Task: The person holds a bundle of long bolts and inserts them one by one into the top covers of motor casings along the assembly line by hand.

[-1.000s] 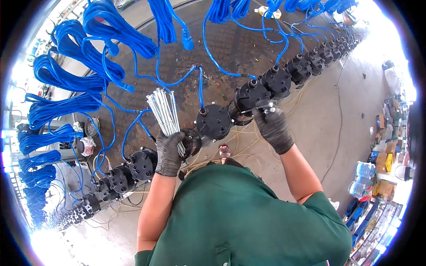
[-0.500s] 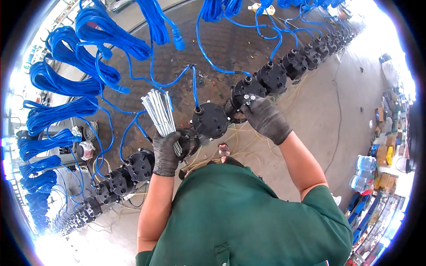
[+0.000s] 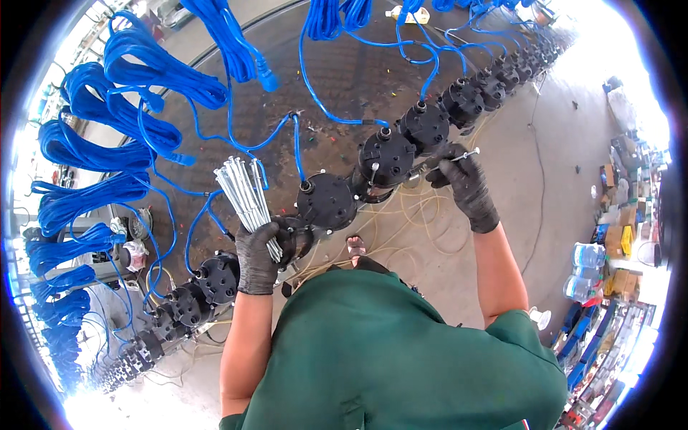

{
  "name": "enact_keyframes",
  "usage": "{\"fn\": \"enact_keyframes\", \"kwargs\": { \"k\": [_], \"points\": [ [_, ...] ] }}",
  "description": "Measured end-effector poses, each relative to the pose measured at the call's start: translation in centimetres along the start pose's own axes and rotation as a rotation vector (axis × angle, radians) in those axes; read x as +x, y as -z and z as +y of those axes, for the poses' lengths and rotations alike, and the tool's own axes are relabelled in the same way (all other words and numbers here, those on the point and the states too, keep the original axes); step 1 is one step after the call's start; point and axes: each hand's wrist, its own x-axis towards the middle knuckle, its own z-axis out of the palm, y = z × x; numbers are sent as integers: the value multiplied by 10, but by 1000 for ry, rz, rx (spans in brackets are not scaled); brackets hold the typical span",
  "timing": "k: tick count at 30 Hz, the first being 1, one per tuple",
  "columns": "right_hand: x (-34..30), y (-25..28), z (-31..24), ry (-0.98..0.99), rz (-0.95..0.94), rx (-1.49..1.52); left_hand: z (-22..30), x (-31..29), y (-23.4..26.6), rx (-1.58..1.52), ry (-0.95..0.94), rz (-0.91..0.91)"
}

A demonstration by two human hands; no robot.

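Observation:
My left hand [image 3: 256, 258], in a dark work glove, is closed round a bundle of long silvery bolts [image 3: 244, 193] with their heads fanned upward. Black round housings [image 3: 326, 202] run in a diagonal row, one just right of that hand. My right hand [image 3: 467, 188], gloved too, pinches one long bolt [image 3: 469, 154], its head pointing right, beside the row. A bolt head [image 3: 375, 166] sticks up from the rim of the housing [image 3: 387, 154] left of my right hand. Blue cables [image 3: 298, 147] plug into the tops of the housings.
Coiled blue cables [image 3: 161, 68] hang along the left and far side over a dark surface [image 3: 251, 86]. Yellowish thin hoses [image 3: 430, 222] lie on the floor below the row. Large clear bottles [image 3: 588, 261] and boxes stand at the right.
My right hand has drawn back from the housing to the right, and a bolt now shows in its fingers. One bolt head stands at the housing's rim. My left hand still holds the bundle.

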Motion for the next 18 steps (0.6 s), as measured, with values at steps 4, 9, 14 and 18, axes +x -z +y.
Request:
{"fn": "enact_keyframes", "kwargs": {
  "k": [4,9,14,18],
  "points": [
    [8,5,17,52,68,-1,-1,0,-4,17,27,77],
    [14,5,36,44,95,-1,-5,3,1,49,-20,48],
    [15,7,31,95,129,-69,-2,1,0,-10,10,28],
    [19,4,33,64,219,-61,1,0,-6,-113,14,15]
  ]
}}
